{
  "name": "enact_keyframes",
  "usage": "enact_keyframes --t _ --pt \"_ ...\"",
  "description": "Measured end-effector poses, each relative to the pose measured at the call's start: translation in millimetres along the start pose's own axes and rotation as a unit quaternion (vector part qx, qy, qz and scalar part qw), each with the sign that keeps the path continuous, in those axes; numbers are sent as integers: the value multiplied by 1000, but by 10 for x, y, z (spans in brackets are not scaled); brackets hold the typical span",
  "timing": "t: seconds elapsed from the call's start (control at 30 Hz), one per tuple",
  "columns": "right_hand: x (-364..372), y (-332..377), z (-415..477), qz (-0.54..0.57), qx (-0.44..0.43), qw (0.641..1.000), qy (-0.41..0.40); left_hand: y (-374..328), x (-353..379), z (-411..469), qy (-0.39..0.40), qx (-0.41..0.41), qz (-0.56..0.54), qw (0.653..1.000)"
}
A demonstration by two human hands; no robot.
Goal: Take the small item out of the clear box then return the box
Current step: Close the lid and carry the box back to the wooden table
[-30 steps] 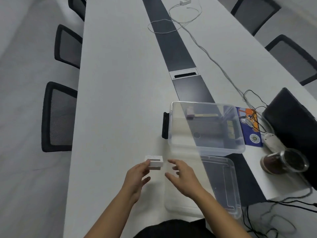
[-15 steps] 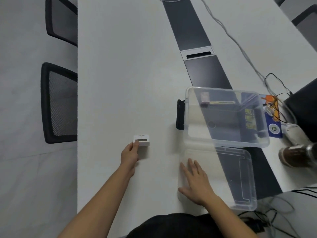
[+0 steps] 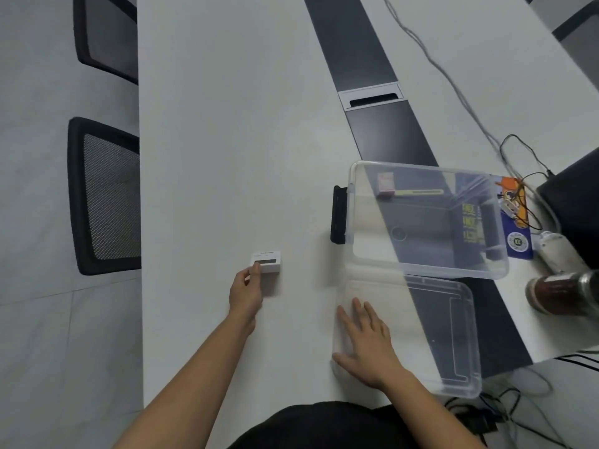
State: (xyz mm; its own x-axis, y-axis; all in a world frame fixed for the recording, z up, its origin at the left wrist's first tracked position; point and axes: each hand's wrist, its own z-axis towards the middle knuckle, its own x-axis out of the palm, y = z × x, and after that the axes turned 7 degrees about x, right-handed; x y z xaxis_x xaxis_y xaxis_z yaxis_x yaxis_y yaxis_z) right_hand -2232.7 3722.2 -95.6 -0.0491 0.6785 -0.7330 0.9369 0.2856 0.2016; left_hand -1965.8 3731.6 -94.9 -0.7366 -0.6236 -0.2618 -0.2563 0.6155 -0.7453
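Observation:
A small white item (image 3: 267, 261) with a dark display strip lies on the white table, left of the clear box (image 3: 350, 202). My left hand (image 3: 245, 294) holds its near left corner between the fingertips. The open clear box stands to the right, with a black latch (image 3: 338, 214) on its left side. A small pink piece (image 3: 385, 186) and a yellow stick (image 3: 419, 192) show through it. The box's clear lid (image 3: 437, 335) lies flat in front of it. My right hand (image 3: 366, 341) rests on the lid's left part, palm down, fingers spread.
A blue card (image 3: 518, 241), tangled wires (image 3: 518, 202), a glass jar (image 3: 564, 294) and a black case (image 3: 577, 209) crowd the right edge. A cable (image 3: 453, 79) runs up the table. A socket hatch (image 3: 372, 99) sits in the dark centre strip. Black mesh chairs (image 3: 103, 196) stand on the left.
A second ago both hands were at the white item near the box. My left hand has since carried it left onto the table, and my right hand has dropped flat onto the lid.

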Motion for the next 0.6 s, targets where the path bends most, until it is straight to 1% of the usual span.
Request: enact_keyframes --t 0.13,0.2,0.27,0.33,0.43,0.53,0.6 --pt "-40 3 -8 32 -4 999 -6 7 21 -72 0 -32 -26 999" --pt "-73 -23 -31 109 -3 992 -60 71 86 -147 -9 -53 -15 998" --pt "-126 -93 -68 194 25 972 -128 150 199 -283 5 -72 -5 997" --pt "-162 -245 -107 233 81 954 -169 260 342 -460 52 -100 14 994" --pt "-170 -620 -172 252 198 929 -187 378 589 -748 132 -126 31 983" --pt "-144 -1096 -254 275 329 891 -152 370 837 -1003 153 -112 55 980" --pt "-136 -1355 -314 309 378 865 -116 352 969 -1111 146 -83 76 983"
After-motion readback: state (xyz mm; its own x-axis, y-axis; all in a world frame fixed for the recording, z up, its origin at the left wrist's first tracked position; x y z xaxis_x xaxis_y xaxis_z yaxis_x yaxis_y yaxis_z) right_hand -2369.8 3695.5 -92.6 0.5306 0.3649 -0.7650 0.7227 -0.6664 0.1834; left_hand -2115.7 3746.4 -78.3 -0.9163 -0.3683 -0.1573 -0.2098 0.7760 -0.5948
